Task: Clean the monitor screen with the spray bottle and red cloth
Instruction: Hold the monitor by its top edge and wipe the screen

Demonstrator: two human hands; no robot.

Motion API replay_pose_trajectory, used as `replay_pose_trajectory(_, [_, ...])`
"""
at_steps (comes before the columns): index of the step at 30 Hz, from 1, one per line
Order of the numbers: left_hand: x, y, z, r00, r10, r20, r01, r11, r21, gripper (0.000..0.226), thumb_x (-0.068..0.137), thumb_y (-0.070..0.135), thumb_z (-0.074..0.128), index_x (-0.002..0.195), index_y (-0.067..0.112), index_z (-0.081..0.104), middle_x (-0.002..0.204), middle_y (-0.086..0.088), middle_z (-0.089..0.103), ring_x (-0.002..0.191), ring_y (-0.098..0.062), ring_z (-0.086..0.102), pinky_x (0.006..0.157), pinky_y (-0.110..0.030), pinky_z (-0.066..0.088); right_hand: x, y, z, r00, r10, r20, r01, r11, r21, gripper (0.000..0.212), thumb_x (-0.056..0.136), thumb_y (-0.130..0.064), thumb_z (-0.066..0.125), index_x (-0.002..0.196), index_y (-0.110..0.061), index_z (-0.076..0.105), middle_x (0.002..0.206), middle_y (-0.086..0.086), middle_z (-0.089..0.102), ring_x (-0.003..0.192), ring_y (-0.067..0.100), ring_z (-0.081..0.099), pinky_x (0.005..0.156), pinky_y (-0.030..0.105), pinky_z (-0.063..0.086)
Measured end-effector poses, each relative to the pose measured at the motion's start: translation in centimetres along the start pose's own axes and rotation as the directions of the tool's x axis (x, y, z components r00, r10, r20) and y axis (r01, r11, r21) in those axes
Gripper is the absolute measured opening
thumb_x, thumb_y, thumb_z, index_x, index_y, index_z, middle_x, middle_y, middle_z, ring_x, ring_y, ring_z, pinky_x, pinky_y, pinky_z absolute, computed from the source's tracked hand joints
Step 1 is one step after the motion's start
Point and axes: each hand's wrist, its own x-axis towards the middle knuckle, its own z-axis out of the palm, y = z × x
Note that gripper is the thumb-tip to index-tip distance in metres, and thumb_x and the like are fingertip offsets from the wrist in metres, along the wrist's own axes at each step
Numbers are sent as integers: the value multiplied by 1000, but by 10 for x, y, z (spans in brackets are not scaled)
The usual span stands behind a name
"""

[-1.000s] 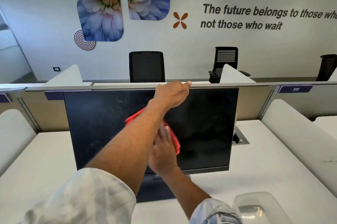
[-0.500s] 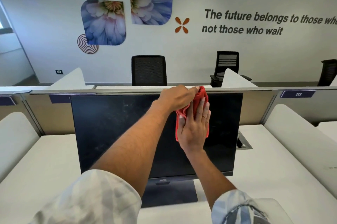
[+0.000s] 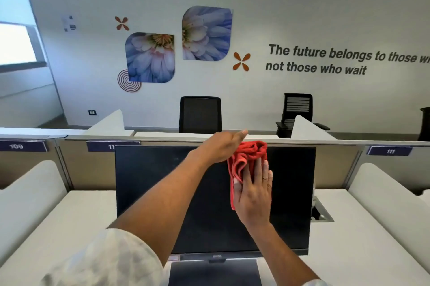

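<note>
A black monitor [image 3: 151, 192] stands on the white desk in front of me, screen dark. My left hand [image 3: 221, 146] reaches over and holds the monitor's top edge near the middle. The red cloth [image 3: 246, 156] is bunched against the upper right part of the screen. My right hand [image 3: 253, 190] lies flat on the cloth with straight fingers and presses it to the glass. No spray bottle is in view.
The white desk [image 3: 81, 227] has padded side dividers [image 3: 28, 192] left and right. A cable opening [image 3: 322, 216] sits just right of the monitor. Behind it runs a partition with number labels [image 3: 389, 151], and black office chairs [image 3: 200, 114] stand beyond.
My right hand has slid the red cloth from the middle of the screen up to its upper right part. My left hand has stayed on the top edge.
</note>
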Motion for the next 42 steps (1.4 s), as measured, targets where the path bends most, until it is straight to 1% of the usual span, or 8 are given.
replay_pose_trajectory(4, [-18, -46, -26, 983, -94, -157, 128, 966, 225, 73, 92, 71, 13, 74, 17, 60, 83, -6, 62, 89, -28, 62, 86, -46, 49, 23, 10, -12, 997, 70, -23, -70, 997, -14, 64, 94, -53, 43, 147, -17, 35, 154, 21, 26, 145, 39, 22, 117, 57, 24])
replay_pose_trajectory(10, [-32, -69, -27, 980, -3, -201, 59, 959, 276, 66, 95, 65, 12, 60, 24, 49, 73, 1, 57, 88, -27, 61, 89, -45, 46, 52, 11, -15, 995, 88, -37, -89, 996, -5, 81, 93, -57, 34, 156, -15, 6, 162, 18, -1, 151, 35, 1, 122, 52, 12])
replay_pose_trajectory(17, [-23, -70, -21, 972, 69, -226, 13, 940, 341, 70, 93, 68, 10, 56, 23, 48, 80, -5, 68, 86, -28, 62, 85, -43, 41, 42, -67, 12, 1000, 13, 22, -13, 999, 29, 76, 98, -55, 25, 155, -7, 9, 162, 21, 1, 150, 36, 0, 121, 53, 9])
replay_pose_trajectory(22, [-23, -83, -22, 974, -65, -215, 93, 988, 124, 82, 70, 93, 9, 72, 28, 59, 68, 11, 60, 67, -9, 60, 69, -28, 49, 26, -129, 37, 996, -40, 81, 43, 998, -42, 78, 100, -56, 21, 154, -3, 4, 163, 19, -1, 151, 35, -1, 122, 46, 3])
replay_pose_trajectory(27, [-24, -78, -19, 971, 40, -238, 22, 967, 253, 95, 64, 97, 5, 65, 22, 62, 60, 7, 63, 59, -10, 61, 60, -27, 48, 27, -71, 24, 962, -248, 114, 255, 965, -59, 73, 101, -49, 28, 155, -8, 0, 164, 14, -6, 151, 30, -1, 122, 44, 6])
replay_pose_trajectory(30, [-26, -76, -19, 964, 79, -255, 12, 942, 334, 89, 67, 96, 3, 55, 19, 47, 54, 4, 57, 53, -13, 55, 57, -30, 41, 23, -16, 6, 990, -106, 94, 113, 991, -66, 73, 99, -50, 24, 155, -13, -3, 163, 9, -10, 151, 27, -3, 122, 47, 12])
replay_pose_trajectory(36, [-30, -74, -17, 949, 72, -307, 33, 945, 325, 85, 70, 94, 4, 53, 21, 45, 52, 4, 54, 53, -13, 52, 60, -33, 38, 9, -27, 9, 985, 135, 107, -135, 991, -10, 77, 97, -55, 25, 155, -13, -3, 163, 13, -9, 151, 30, -7, 122, 50, 11])
replay_pose_trajectory(42, [-28, -76, -15, 960, 45, -277, 54, 939, 339, 80, 85, 77, 1, 62, 23, 55, 66, 7, 60, 71, -16, 57, 86, -46, 38, -68, -75, 57, 969, -180, 171, 189, 981, -39, 80, 95, -60, 38, 156, -15, 11, 163, 15, 5, 150, 35, 7, 123, 45, 6])
